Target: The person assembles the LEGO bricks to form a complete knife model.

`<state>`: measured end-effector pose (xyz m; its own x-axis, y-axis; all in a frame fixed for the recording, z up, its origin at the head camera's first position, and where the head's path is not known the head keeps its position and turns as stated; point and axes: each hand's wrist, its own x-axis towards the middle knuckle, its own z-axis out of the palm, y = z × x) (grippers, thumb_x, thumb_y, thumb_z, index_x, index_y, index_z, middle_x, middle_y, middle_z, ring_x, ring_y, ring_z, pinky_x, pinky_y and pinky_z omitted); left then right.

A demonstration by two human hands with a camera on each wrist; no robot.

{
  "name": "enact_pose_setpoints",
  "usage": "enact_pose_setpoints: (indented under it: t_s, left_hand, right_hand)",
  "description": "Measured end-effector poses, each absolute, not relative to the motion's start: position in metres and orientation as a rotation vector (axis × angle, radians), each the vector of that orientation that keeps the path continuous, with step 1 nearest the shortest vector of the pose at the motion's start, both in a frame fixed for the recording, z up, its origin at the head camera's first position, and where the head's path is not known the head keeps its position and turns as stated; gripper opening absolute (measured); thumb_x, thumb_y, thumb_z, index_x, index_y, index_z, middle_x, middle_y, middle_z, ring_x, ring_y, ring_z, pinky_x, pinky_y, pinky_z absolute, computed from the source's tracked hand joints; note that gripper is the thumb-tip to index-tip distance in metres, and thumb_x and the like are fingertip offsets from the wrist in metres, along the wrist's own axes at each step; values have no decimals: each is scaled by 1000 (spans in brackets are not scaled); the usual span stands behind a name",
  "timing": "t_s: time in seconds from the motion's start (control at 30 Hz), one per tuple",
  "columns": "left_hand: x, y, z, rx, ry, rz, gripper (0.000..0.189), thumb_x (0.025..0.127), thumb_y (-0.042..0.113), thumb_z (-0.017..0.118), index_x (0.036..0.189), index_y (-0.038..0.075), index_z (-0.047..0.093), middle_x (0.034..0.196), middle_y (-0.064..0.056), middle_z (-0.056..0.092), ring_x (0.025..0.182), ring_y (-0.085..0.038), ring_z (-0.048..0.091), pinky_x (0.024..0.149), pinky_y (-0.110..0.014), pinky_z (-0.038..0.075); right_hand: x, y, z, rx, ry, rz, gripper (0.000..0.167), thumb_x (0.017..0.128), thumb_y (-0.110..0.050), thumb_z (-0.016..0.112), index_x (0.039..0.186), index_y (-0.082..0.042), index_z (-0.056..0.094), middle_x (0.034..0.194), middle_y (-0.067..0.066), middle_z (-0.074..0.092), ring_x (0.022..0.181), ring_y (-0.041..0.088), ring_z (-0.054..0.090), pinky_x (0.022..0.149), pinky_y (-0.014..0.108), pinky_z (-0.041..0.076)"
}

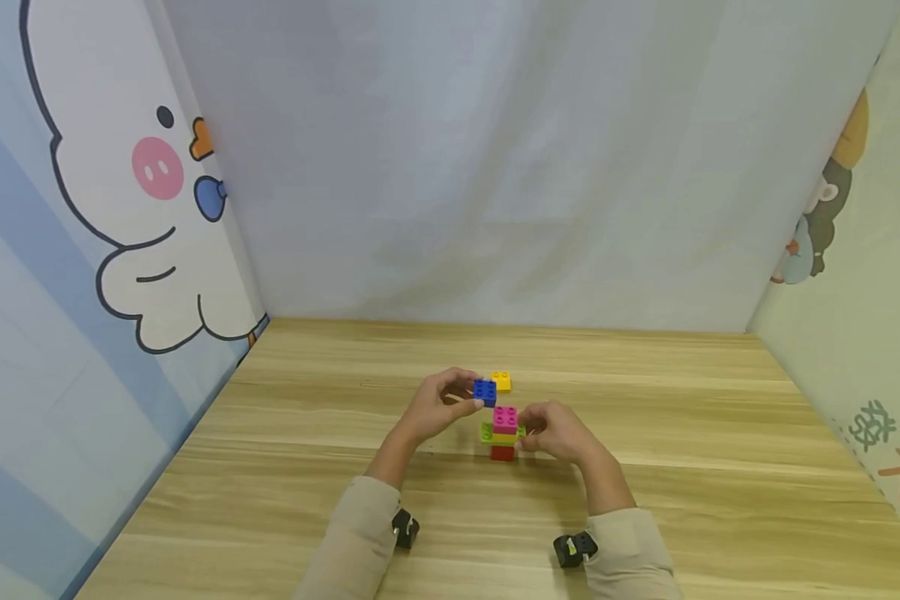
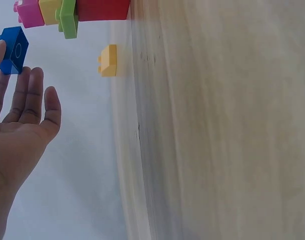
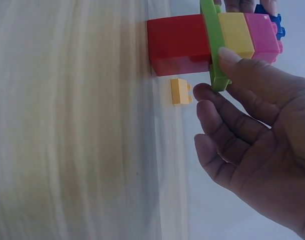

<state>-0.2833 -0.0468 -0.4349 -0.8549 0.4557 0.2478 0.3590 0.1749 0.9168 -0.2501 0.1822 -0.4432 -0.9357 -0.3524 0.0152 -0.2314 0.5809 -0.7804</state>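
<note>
Between thumb and fingers, my left hand (image 1: 437,408) pinches a blue toy brick (image 1: 484,392), held up just left of and behind a small brick stack. From bottom to top the stack has a red brick (image 3: 177,44), a long green plate (image 3: 216,42), a yellow brick (image 3: 236,35) and a pink brick (image 1: 505,418). The green plate juts out on both sides. My right hand (image 1: 561,432) grips its right end, the thumb on one face and a finger on the other, as the right wrist view shows. The blue brick appears apart from the pink one.
A loose yellow-orange brick (image 1: 502,382) lies on the wooden table (image 1: 330,517) behind the stack. A pale curtain (image 1: 480,167) hangs at the table's back edge, and printed panels stand at left and right. Each forearm wears a small black camera (image 1: 572,550).
</note>
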Motion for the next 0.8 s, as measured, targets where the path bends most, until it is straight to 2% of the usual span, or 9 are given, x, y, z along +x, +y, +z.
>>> enact_pose_setpoints:
  t_s: [0.23,0.53,0.8]
  left_hand:
    - [-267,-47,-419,822,2311,1797,29,88,3,63,114,-6,56,102,-18,60,93,-34,56,77,-33,50]
    - [-265,-46,-421,806,2303,1808,30,87,4,64,114,-5,56,100,-15,60,93,-32,56,77,-32,50]
    - [-264,-46,-420,807,2295,1811,31,87,5,64,115,-4,56,101,-15,59,92,-29,56,77,-32,50]
  right_hand:
    - [-249,183,-447,-489,2662,-1322,32,75,-3,74,103,7,64,86,7,64,77,18,58,70,34,50]
    - [-244,183,-449,-546,2634,-1404,31,76,-1,72,104,9,62,87,9,62,76,19,56,68,34,48]
    - [-242,182,-451,-487,2628,-1427,30,79,-3,70,106,6,62,90,8,63,80,19,57,72,35,48]
